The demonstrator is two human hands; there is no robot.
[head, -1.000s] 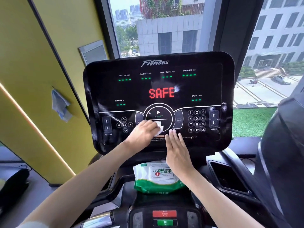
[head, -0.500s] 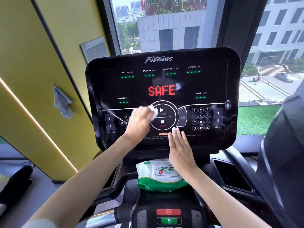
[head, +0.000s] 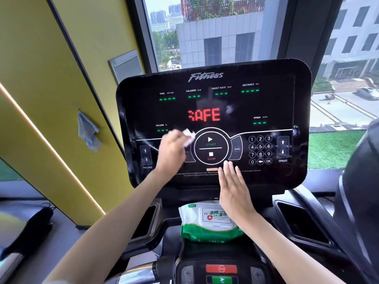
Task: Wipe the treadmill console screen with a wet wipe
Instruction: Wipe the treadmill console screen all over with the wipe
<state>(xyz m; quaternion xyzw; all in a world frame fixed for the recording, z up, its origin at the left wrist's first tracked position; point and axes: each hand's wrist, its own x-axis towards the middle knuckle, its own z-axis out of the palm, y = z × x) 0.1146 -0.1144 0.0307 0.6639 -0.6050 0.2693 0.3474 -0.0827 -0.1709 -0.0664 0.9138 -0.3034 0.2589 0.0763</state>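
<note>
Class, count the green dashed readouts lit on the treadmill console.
6: TIME, CALORIES, HEART RATE and DISTANCE along the top, INCLINE at left, SPEED at right. The left hand could hide another.

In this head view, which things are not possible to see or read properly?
Head view:
- wet wipe: motion-blurred in the left hand.
- console buttons left of START: hidden behind that hand.
- small print along the console screen bottom: too small, partly under the right hand.
- wipe pack: label partly covered by the right wrist.
</note>
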